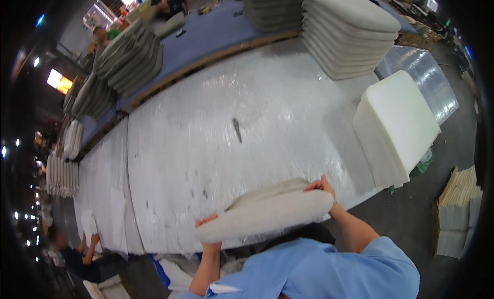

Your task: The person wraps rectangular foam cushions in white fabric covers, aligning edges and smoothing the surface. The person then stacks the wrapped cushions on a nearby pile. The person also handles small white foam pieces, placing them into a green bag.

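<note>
A cream, fabric-covered cushion [267, 211] is tilted up on its edge at the near side of the plastic-covered table [190, 129], close to my body. My left hand [210, 232] grips its left end, with fingers showing over the top edge and the palm partly behind the cushion. At the other end, my right hand [324, 188] is wrapped round the upper corner. Greyish cloth shows along the cushion's far side. A small dark tool [236, 130], its kind unclear, lies in the middle of the table.
White foam pads [399, 109] are stacked at the table's right end. Beyond them rises a stack of covered cushions [350, 37]. A blue-topped table [206, 34] runs along the far side, bearing more cushion stacks [131, 57]. At lower left, a co-worker [77, 255] handles white material.
</note>
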Motion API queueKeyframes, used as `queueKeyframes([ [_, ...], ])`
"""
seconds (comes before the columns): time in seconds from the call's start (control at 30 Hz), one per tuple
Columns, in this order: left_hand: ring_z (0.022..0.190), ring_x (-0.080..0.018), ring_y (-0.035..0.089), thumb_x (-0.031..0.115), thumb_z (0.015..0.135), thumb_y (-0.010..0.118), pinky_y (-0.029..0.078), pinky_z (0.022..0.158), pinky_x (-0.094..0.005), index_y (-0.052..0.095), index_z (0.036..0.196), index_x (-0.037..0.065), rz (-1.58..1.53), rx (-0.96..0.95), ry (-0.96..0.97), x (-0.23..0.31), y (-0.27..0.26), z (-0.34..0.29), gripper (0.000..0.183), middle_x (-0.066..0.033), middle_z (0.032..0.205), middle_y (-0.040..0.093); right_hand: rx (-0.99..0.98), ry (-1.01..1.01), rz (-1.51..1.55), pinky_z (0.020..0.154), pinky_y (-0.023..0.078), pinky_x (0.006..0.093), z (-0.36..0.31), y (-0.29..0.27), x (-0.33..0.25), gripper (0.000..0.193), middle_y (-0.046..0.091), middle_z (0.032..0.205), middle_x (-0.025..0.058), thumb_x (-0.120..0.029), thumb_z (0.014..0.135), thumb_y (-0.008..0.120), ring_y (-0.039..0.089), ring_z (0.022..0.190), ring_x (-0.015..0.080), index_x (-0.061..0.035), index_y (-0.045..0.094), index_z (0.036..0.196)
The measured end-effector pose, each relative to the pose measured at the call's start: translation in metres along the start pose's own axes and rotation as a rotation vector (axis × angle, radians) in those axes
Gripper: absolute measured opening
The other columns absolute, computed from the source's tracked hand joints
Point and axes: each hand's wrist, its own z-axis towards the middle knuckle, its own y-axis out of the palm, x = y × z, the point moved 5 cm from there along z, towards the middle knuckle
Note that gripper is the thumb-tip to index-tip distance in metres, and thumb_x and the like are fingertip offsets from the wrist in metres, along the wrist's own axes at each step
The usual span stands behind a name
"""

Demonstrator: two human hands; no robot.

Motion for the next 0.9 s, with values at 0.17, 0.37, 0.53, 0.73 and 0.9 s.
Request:
queueKeyframes([
  [0.17,0.103,-0.0304,0.067,0.050,0.107,0.030,0.049,0.103,-0.0467,0.073,0.094,-0.001,-0.064,0.012,0.027,-0.005,0.000,0.001,0.067,-0.0175,0.106,0.075,0.035,0.109,0.032,0.089,0.057,0.0368,0.017,-0.010,0.021,0.083,0.076,0.097,0.0164,-0.067,0.106,0.030,0.072,0.090,0.0239,0.0041,0.073,0.097],
  [0.37,0.104,-0.0304,0.067,0.050,0.108,0.029,0.049,0.103,-0.0473,0.072,0.088,-0.001,-0.001,-0.023,0.011,-0.027,0.000,0.018,0.069,-0.0186,0.106,0.075,0.105,0.217,-0.117,0.094,0.054,0.0354,0.037,-0.041,0.039,0.065,0.075,0.105,0.0138,-0.054,0.109,0.042,0.069,0.100,0.0220,0.0032,0.074,0.105],
  [0.53,0.108,-0.0298,0.067,0.052,0.107,0.030,0.047,0.106,-0.0479,0.073,0.090,0.003,-0.038,-0.205,0.159,-0.027,0.004,0.029,0.067,-0.0157,0.107,0.075,0.026,0.264,-0.579,0.099,0.050,0.0352,0.019,-0.029,0.007,0.054,0.073,0.118,0.0105,-0.052,0.107,0.049,0.065,0.109,0.0209,-0.0051,0.074,0.119],
  [0.73,0.100,-0.0265,0.069,0.052,0.102,0.042,0.051,0.100,-0.0452,0.071,0.104,0.017,-0.042,0.021,-0.006,-0.027,0.036,0.071,0.045,-0.0066,0.104,0.075,-0.099,0.012,-0.846,0.109,0.043,0.0375,-0.079,0.003,-0.137,0.059,0.066,0.134,0.0098,-0.054,0.108,0.042,0.058,0.125,0.0222,-0.0081,0.064,0.137],
  [0.9,0.079,-0.0166,0.062,0.034,0.100,0.050,0.049,0.078,-0.0340,0.069,0.084,0.007,0.110,0.038,0.121,0.016,0.128,0.071,0.036,-0.0026,0.078,0.065,-0.181,-0.378,-1.099,0.109,0.044,0.0392,-0.180,0.128,-0.202,0.060,0.065,0.135,0.0129,-0.038,0.095,0.071,0.059,0.126,0.0251,-0.0026,0.058,0.142],
])
